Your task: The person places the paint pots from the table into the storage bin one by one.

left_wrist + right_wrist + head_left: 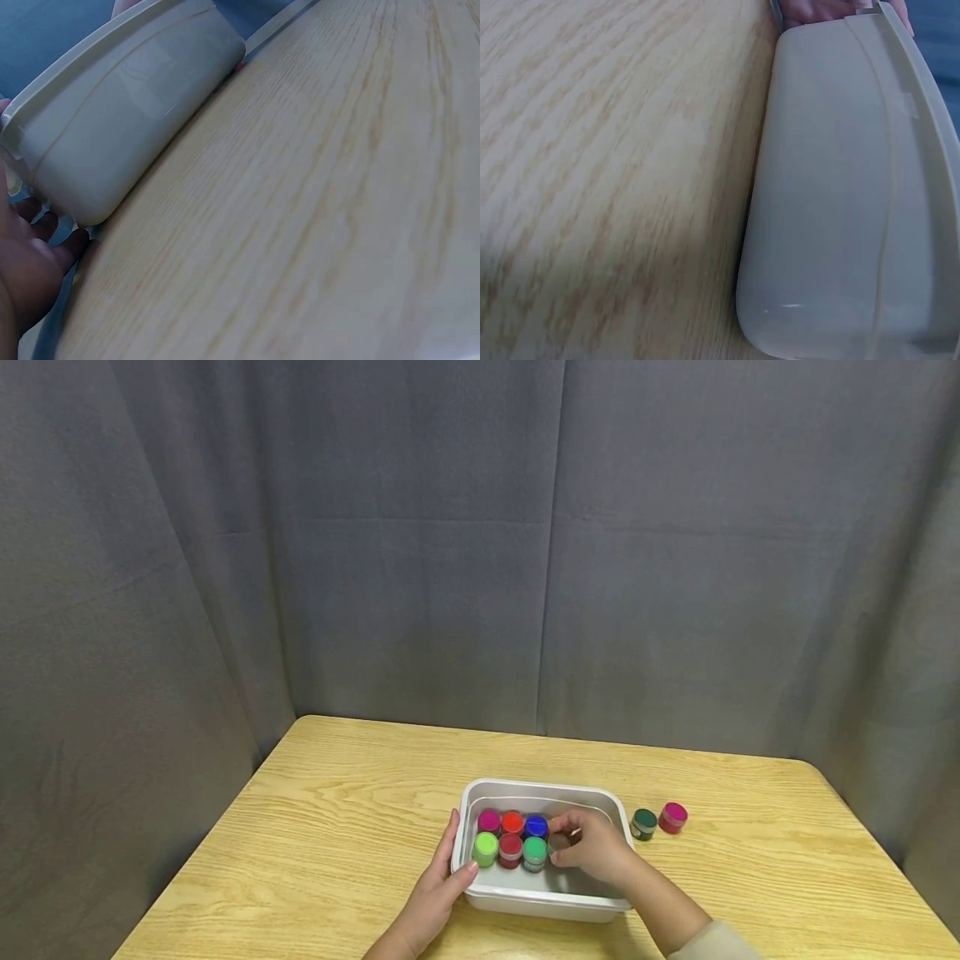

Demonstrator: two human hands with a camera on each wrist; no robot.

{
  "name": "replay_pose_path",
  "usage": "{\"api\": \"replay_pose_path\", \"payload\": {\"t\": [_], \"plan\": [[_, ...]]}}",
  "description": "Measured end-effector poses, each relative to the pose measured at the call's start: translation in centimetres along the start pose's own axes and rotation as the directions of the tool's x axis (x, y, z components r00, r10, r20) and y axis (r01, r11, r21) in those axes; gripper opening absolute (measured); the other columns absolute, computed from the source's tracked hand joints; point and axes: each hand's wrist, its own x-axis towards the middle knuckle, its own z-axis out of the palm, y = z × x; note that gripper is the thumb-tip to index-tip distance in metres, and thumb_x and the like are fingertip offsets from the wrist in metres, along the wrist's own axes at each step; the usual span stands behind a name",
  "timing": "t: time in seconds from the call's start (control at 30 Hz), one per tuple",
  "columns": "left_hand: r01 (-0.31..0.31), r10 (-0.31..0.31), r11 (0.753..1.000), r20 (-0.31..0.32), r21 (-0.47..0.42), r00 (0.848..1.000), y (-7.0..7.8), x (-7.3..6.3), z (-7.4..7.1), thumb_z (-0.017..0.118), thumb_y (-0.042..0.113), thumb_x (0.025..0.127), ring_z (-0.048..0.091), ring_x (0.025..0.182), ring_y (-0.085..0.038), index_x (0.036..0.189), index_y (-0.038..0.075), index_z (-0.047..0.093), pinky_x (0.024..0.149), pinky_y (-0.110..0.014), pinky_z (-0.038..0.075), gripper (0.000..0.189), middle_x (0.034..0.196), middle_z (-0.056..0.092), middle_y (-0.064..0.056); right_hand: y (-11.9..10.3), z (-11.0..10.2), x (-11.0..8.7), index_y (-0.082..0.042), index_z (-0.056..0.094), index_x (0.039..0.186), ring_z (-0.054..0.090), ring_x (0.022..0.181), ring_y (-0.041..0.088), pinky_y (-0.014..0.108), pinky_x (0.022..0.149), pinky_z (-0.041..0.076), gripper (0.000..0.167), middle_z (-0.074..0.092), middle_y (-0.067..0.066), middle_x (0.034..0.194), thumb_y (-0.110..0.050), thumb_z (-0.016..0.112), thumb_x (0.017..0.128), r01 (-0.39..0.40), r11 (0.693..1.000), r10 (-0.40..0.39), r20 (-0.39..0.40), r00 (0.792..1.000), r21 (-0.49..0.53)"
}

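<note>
A white plastic tub (pixel 547 906) stands on the table, holding two rows of small paint jars. The back row shows a magenta jar (pixel 489 821), an orange-red jar (pixel 512 822) and a blue jar (pixel 536 827). In front sit a lime green jar (pixel 486 848), a dark red jar (pixel 511 850) and a teal jar (pixel 535 853). My left hand (pixel 437 887) grips the tub's left end, its thumb over the rim. Inside the tub, my right hand (pixel 597 846) pinches a greyish-brown jar (pixel 558 842) beside the teal one. Its fingers partly hide an orange jar behind.
To the right of the tub, a dark green jar (pixel 643 824) and another magenta jar (pixel 673 817) stand on the wooden table (pixel 337 827). Grey curtains (pixel 420 568) hang behind the table and at both sides.
</note>
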Motion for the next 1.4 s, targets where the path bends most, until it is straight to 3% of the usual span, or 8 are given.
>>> {"api": "replay_pose_path", "payload": {"t": [0.3,0.47,0.83,1.03,1.27,1.4], "plan": [[-0.003,0.003,1.0,0.0,0.001,1.0,-0.03,0.03,0.0,0.05,0.023,0.101,0.0,0.151,-0.041,0.159,0.017,0.005,0.121,-0.059,0.005,0.073,0.166,0.001,-0.015,-0.34,0.39,0.17,-0.004,0.069,0.095,0.055,0.086,0.015,0.03,0.074,0.047,0.035,0.068,0.002,0.094,0.002,0.085,0.064,-0.057,0.995,0.052,-0.068,0.996,-0.077],[0.0,0.0,1.0,0.001,0.004,1.0,0.04,-0.01,0.02,0.049,0.023,0.101,-0.001,0.151,-0.041,0.159,0.017,0.005,0.121,-0.06,0.004,0.073,0.166,0.0,-0.015,-0.19,0.54,0.19,-0.003,0.068,0.093,0.052,0.081,0.015,0.026,0.069,0.042,0.033,0.066,0.001,0.089,0.003,0.083,0.064,-0.059,0.996,0.055,-0.066,0.996,-0.061],[0.004,-0.004,1.0,0.001,0.011,1.0,0.21,-0.05,0.05,0.049,0.024,0.101,-0.001,0.151,-0.041,0.159,0.019,0.005,0.121,-0.06,0.005,0.073,0.166,0.0,-0.015,-0.13,0.53,0.23,-0.005,0.066,0.093,0.056,0.087,0.016,0.033,0.078,0.047,0.033,0.063,0.003,0.091,-0.002,0.085,0.066,-0.094,0.987,0.087,-0.059,0.995,-0.134],[0.0,0.0,1.0,-0.001,0.012,1.0,0.2,-0.02,0.05,0.05,0.023,0.101,0.0,0.151,-0.041,0.159,0.017,0.005,0.121,-0.06,0.005,0.074,0.165,0.001,-0.015,-0.05,0.47,0.33,-0.005,0.067,0.094,0.056,0.088,0.017,0.032,0.077,0.047,0.034,0.063,0.004,0.092,-0.002,0.085,0.065,-0.098,0.988,0.092,-0.057,0.994,-0.119],[-0.006,0.006,1.0,-0.004,0.013,1.0,0.14,-0.04,0.07,0.05,0.023,0.101,0.0,0.151,-0.042,0.159,0.017,0.006,0.121,-0.06,0.005,0.073,0.165,0.002,-0.016,-0.21,0.45,0.14,-0.002,0.067,0.101,0.051,0.071,0.016,0.025,0.057,0.042,0.035,0.06,0.008,0.092,-0.002,0.082,0.07,-0.081,0.996,0.078,-0.065,0.995,-0.042],[-0.008,0.008,1.0,-0.004,0.008,1.0,0.08,-0.07,0.07,0.05,0.022,0.101,0.001,0.151,-0.041,0.159,0.017,0.006,0.121,-0.059,0.005,0.073,0.165,0.002,-0.016,-0.35,0.22,0.05,-0.002,0.067,0.105,0.054,0.075,0.018,0.026,0.06,0.046,0.033,0.063,0.011,0.098,-0.004,0.08,0.074,-0.081,0.997,0.081,-0.078,0.994,0.002]]}}
